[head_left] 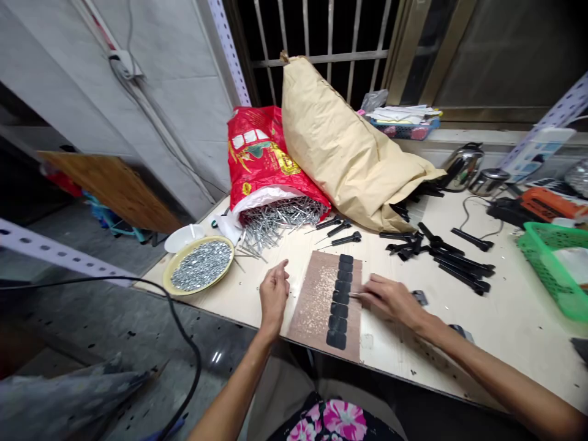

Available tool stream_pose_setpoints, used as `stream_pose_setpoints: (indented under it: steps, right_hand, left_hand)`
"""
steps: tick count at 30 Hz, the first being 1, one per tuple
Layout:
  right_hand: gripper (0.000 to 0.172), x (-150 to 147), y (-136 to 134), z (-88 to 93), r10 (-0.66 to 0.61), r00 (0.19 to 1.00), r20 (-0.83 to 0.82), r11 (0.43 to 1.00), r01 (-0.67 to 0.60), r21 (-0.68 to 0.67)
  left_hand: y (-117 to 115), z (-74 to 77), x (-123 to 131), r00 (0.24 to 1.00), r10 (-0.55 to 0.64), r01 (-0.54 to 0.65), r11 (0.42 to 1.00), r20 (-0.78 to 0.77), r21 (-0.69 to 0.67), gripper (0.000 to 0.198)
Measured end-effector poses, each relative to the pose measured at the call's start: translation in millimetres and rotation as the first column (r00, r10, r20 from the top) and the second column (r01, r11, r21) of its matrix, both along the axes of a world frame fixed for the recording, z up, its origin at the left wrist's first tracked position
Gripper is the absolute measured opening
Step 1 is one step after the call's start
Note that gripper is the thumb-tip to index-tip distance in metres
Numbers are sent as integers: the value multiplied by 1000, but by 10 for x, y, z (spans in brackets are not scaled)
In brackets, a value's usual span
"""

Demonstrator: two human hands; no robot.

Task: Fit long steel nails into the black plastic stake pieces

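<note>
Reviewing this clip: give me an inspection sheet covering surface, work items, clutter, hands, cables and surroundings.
Surface: pale tabletop, dotted with small dark specks.
Work items: black pieces in a column on a brown board.
Clutter: red bag with metal rods at its mouth; tan sack; yellow bowl of small metal pieces; green basket.
Left hand: left of the board, nothing visibly held.
Right hand: blurred, pinching a thin object by the column.
Cables: black cable at left; thin cord at right.
Surroundings: barred window, light wall.
</note>
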State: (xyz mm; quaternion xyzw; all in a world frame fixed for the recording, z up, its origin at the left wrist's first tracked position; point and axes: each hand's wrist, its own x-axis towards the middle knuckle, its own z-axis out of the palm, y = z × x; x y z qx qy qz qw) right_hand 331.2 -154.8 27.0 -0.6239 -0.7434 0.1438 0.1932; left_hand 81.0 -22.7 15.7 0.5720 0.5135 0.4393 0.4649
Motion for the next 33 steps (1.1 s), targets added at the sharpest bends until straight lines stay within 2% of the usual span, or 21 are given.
stream_pose_setpoints:
  steps: [2,4,6,8,10,13,16,18,21,24,27,29,30,31,33]
  right_hand:
    - [28,202,-215,-4,-63,998,23,994,65,-92]
    - [27,393,-383,-14,-67,996,65,981,77,-178]
    - [23,510,-433,4,-69,993,93,982,84,-171]
    - [23,523,-334,54,-95,990,100,990,105,-96]
    - [25,459,-93,106,-139,985,101,990,139,6]
    - [28,351,444,111,-196,967,164,972,170,160]
    - [28,288,991,27,-171,935,311,971,105,217]
    - [26,233,1269,-47,-123,926,357,976,48,211]
    - [23,123,1527,-153,-43,925,378,980,-35,197]
    - [21,66,1647,-233,23,922,385,978,-100,181]
    - [21,82,1677,-243,36,928,371,977,-110,180]
    - [23,67,1637,-177,11,947,320,973,-83,213]
    - [23,31,1593,-117,-2,964,265,967,-66,248]
    - [24,-29,1533,-41,-5,982,190,956,-51,288]
    - [24,-217,1367,141,30,999,15,934,-33,356]
  left_hand:
    - [75,26,-296,995,88,-86,995,-43,46,44]
    - [122,31,-579,976,135,-112,984,-173,136,41]
    - [132,10,-769,934,114,-37,974,-339,225,34]
    - [120,-33,-835,875,46,100,957,-482,274,29]
    - [107,-83,-805,813,-21,221,936,-582,274,29]
    - [116,-143,-703,708,-51,319,913,-704,254,29]
    - [165,-170,-647,604,-61,387,894,-795,225,29]
    - [204,-175,-642,580,-78,408,889,-811,206,29]
    - [250,-173,-650,607,-112,400,898,-787,181,26]
    - [277,-162,-649,675,-137,368,915,-725,169,22]
    - [297,-121,-630,826,-164,272,954,-539,126,17]
    - [311,-71,-600,947,-183,175,983,-264,-55,19]
    - [317,-39,-578,982,-172,155,971,-80,-183,22]
    - [321,-4,-551,984,-137,167,937,116,-306,24]
    - [316,69,-478,889,-40,271,849,456,-454,27]
